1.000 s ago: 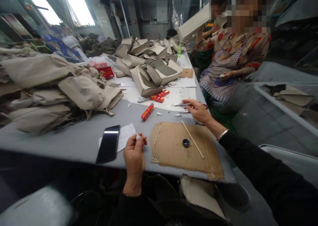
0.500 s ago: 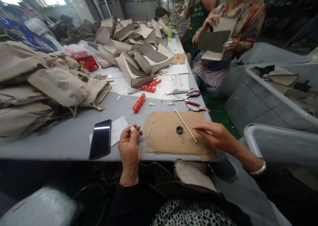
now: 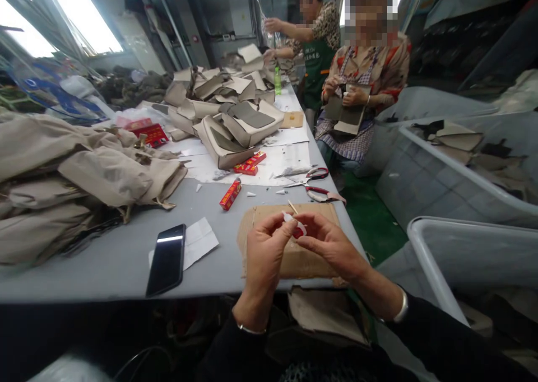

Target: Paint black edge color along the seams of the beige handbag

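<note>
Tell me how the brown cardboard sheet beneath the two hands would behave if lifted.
The cardboard sheet looks thin and flat, so it is probably light and fairly stiff. Its ragged lower-right corner may bend more easily. The slim stick at its far edge would likely roll or slide if the sheet tilted.

Pinching a small white-and-red piece (image 3: 300,232) between left hand (image 3: 265,248) and right hand (image 3: 332,243), over a cardboard sheet (image 3: 302,265). Facing a grey table (image 3: 210,281) bearing a black phone (image 3: 167,260) partly on white paper (image 3: 202,241), a red box (image 3: 230,195) and red-handled scissors (image 3: 317,173). Looking toward heaped beige pieces (image 3: 241,86) and a co-worker (image 3: 394,65) in a checked apron (image 3: 361,142).
</note>
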Demonstrator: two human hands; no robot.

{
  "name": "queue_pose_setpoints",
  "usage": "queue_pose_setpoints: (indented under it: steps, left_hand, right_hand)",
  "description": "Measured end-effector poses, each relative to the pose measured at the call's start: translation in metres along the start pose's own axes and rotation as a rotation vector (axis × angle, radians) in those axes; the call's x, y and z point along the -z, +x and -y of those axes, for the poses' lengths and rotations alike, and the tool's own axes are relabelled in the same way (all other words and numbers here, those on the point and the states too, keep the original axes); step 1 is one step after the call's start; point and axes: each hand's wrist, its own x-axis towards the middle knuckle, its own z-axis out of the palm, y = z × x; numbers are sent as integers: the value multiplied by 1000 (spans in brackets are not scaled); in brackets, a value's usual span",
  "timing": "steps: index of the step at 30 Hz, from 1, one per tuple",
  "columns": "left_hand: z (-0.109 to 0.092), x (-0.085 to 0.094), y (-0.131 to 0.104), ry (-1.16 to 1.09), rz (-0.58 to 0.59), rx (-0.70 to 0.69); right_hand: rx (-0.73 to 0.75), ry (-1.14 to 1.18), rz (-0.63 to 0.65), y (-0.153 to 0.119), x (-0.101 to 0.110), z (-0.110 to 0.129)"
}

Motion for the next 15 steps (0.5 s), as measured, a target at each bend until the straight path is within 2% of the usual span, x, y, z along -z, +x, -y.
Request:
queue_pose_setpoints:
  steps: [4, 6, 8, 10, 12, 15]
  left_hand:
    - [3, -16, 4, 0, -3, -26]
    - [6, -17, 4, 35, 23, -43]
    - [9, -12, 4, 105, 20, -107]
    - [13, 4, 3, 208, -53, -207]
    - [19, 30, 3, 347, -175, -271]
    - [34, 73, 1, 561, -390, -263]
  right_hand:
    - [-81, 245, -134, 5, -8, -7]
    - [-108, 297, -210, 3, -7, -8]
    - [-109, 303, -292, 1, -2, -7]
    - [-96, 236, -353, -1, 10, -4]
    - [-74, 77, -363, -1, 27, -3]
    - [-64, -170, -328, 2, 51, -5]
